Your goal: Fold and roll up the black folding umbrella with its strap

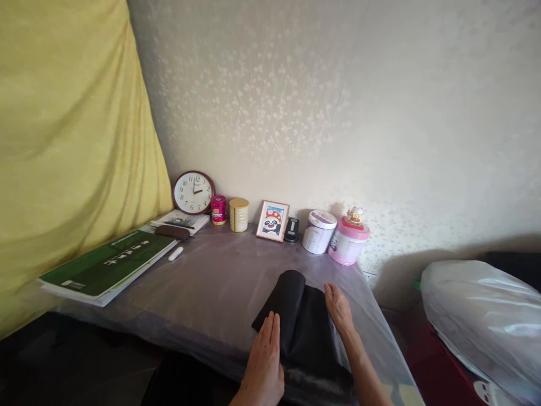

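A piece of black fabric (319,327) lies near the table's front right, its left part folded over into a rounded roll. My left hand (265,352) rests against the lower left side of that fold, fingers stretched out together. At the fabric's right edge is my right hand (338,307), turned on its side with the fingers extended along the edge. Whether its fingertips pinch any cloth is hard to make out. The fabric's lower end reaches the table's front edge between my forearms.
Along the wall stand a clock (193,193), a magenta can (218,210), a yellow-lidded can (239,215), a panda picture frame (273,221), a purple-lidded tub (320,232) and a pink tub (349,242). A green book (112,262) lies left. A plastic-covered bundle (482,316) sits right.
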{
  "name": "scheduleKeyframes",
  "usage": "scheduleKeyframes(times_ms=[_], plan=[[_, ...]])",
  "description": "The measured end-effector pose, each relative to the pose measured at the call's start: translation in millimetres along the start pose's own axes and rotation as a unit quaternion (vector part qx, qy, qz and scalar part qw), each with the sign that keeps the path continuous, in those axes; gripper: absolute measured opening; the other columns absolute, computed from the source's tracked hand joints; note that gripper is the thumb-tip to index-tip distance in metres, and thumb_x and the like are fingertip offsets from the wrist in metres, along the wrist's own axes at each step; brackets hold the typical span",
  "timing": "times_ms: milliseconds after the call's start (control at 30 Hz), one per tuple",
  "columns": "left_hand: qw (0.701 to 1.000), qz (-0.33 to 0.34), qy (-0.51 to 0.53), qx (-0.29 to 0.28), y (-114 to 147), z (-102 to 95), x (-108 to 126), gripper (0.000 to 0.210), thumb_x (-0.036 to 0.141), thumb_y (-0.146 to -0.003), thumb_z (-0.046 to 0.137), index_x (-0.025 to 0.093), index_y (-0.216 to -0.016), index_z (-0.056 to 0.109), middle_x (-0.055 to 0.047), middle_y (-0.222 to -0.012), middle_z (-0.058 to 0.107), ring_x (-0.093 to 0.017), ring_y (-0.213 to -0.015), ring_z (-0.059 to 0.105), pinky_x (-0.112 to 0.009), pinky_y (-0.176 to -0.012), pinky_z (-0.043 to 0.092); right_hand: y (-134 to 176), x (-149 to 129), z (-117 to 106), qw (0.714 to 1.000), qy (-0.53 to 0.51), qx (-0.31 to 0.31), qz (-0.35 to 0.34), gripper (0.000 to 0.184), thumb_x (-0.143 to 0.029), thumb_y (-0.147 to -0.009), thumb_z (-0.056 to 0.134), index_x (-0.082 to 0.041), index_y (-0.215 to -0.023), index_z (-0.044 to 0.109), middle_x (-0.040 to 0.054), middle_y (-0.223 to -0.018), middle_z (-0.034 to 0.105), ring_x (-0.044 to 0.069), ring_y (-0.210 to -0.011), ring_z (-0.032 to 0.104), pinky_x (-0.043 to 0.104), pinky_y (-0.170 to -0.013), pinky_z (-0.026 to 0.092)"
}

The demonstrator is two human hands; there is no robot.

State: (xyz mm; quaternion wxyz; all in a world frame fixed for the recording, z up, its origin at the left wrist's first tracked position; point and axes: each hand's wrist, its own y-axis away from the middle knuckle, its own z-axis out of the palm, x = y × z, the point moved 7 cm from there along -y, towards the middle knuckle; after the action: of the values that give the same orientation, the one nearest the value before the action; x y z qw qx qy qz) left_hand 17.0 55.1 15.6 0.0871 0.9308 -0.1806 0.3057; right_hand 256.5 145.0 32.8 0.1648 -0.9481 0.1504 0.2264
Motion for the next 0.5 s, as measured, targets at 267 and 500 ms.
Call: scheduleKeyframes(times_ms=[267,500], plan=[[0.994,0.006,0.099,0.044,-5.0,-2.6,-9.3,0.083,0.005,-0.062,0.040,0.009,-0.140,0.011,-0.008,-0.150,0.015,-0.017,-0.136,0.018,-0.030,-0.112,0.022,45.1,26.9,-1.5,0.992,-0.081,-0.072,0.058,0.038,-0.037,-0.085,0.031,-0.020,-0.092,0.063,0.0064,-0.083,0.067,0.016,-0.068,0.062,0.024,-0.059,0.043],[0.992,-0.002,0.119,0.040,-3.4,-9.1,-6.4,0.083,0.006,-0.062,0.040,0.010,-0.140,0.012,-0.008,-0.149,0.017,-0.018,-0.136,0.018,-0.030,-0.112,0.021,46.7,6.3,-3.1,0.980,-0.173,-0.041,0.091,0.048,-0.056,-0.078,0.034,-0.018,-0.070,0.061,0.0052,-0.067,0.064,0.021,-0.067,0.061,0.027,-0.059,0.043]])
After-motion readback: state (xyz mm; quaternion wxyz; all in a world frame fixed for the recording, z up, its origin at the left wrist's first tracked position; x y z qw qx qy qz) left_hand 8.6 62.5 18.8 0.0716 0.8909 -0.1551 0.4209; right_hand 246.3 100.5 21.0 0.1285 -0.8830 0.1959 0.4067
